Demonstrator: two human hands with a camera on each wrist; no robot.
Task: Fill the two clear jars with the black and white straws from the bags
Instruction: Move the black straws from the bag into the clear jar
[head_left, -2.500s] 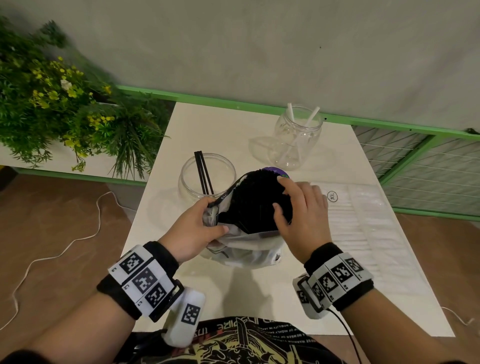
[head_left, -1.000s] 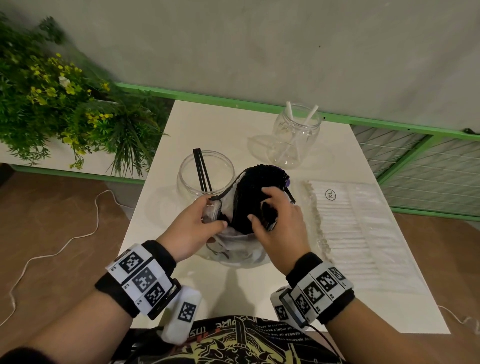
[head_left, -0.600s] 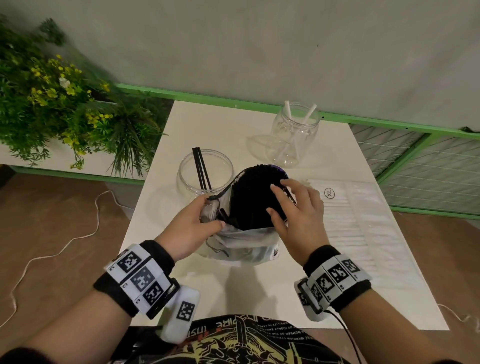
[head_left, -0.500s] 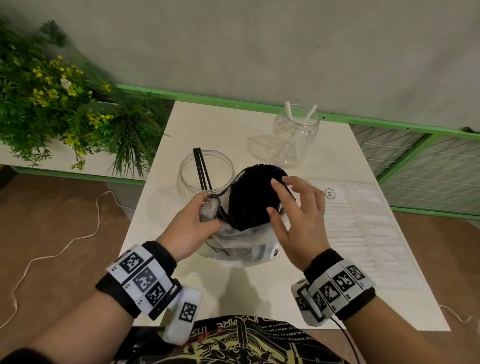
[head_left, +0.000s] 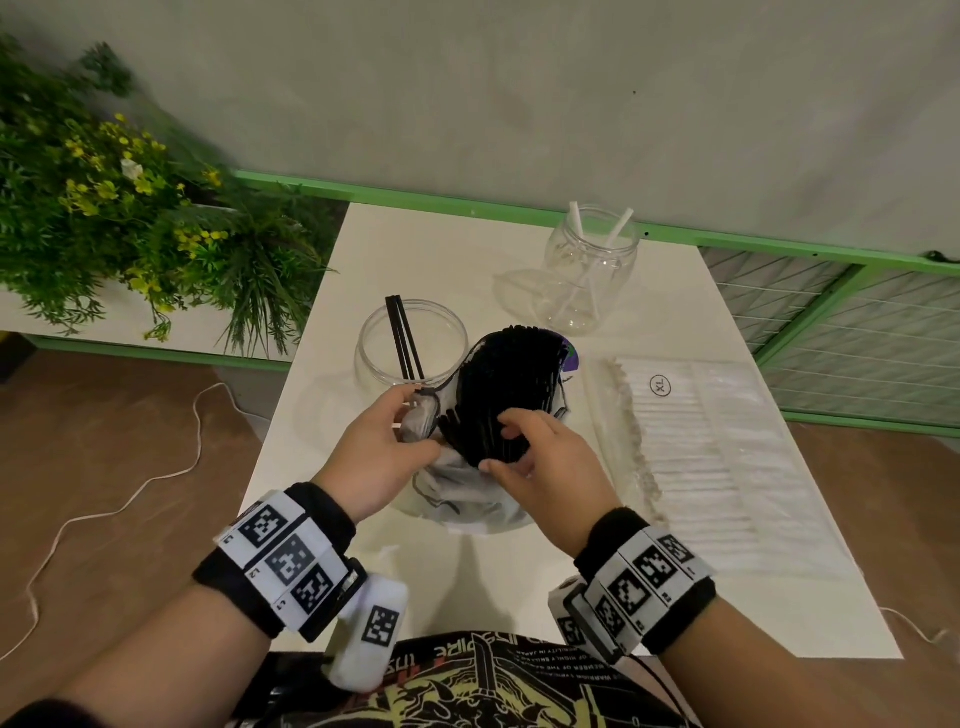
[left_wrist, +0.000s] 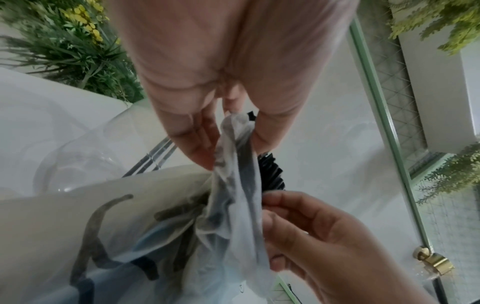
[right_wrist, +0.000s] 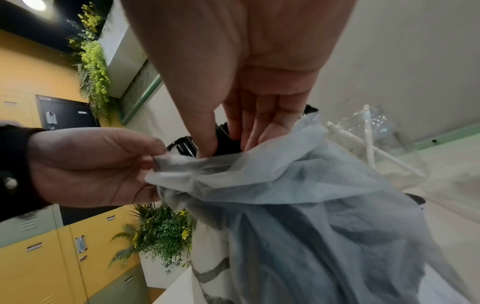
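Item: white table (head_left: 457, 249), holding two clear jars and two bags. Left hand (head_left: 382, 457) pinches the gathered rim of the thin grey bag (head_left: 467, 499), holding its mouth up; right hand (head_left: 540, 462) has curled in from the open, hovering pose of half a second ago, thumb and fingers (right_wrist: 249, 131) now closing on the near ends of the black straws (head_left: 511, 384) standing out of the bag, though whether any are yet firmly held cannot be told. Judgement: the pick of a further black batch is beginning, and filling is at an early stage. Near jar (head_left: 410, 343), just left of the bag and behind the left hand, holds only a few black straws (head_left: 402, 332); far jar (head_left: 592, 265), well apart toward the wall, holds two white straws (head_left: 597, 244). The flat clear bag of white straws (head_left: 717, 447) lies beside the right hand, reaching almost to the table's right edge. Room: bare tabletop behind the grey bag, between the jars; the near jar's mouth stands open, but close quarters mean a lifted bundle could knock its rim or tip the straws leaning there. Foliage (head_left: 104, 208) lies off the left edge.
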